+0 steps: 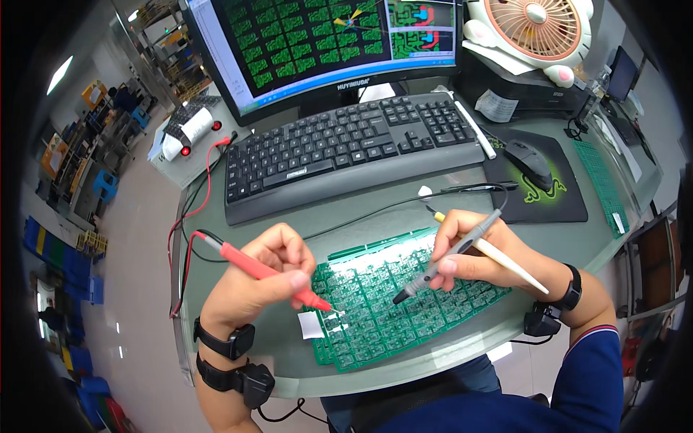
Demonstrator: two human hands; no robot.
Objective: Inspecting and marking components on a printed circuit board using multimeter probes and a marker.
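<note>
In the head view, grasping a red probe (249, 264) in the left hand (280, 254), left of the frame's centre, and aiming its tip down at the left part of a green circuit-board panel (390, 330). Grasping a grey probe (485, 225) in the right hand (480, 269), right of centre, and clasping a cream pen-like tool (512, 267) in the same fingers, slanting it toward the lower right. Aiming the grey probe's black tip at the middle of the panel; being unable to tell tip contact from this angle. Working over the panel on the desk (563, 252), at the lower centre of the frame, with a white slip (311, 325) beside its left edge. Wearing black straps on both wrists. Facing a black keyboard (325, 148) above centre and a lit monitor (310, 40) at the top. Having a black mouse (529, 162) on a dark mouse pad (567, 209) at the right and a fan (535, 13) above a black printer (541, 97) at the upper right.
</note>
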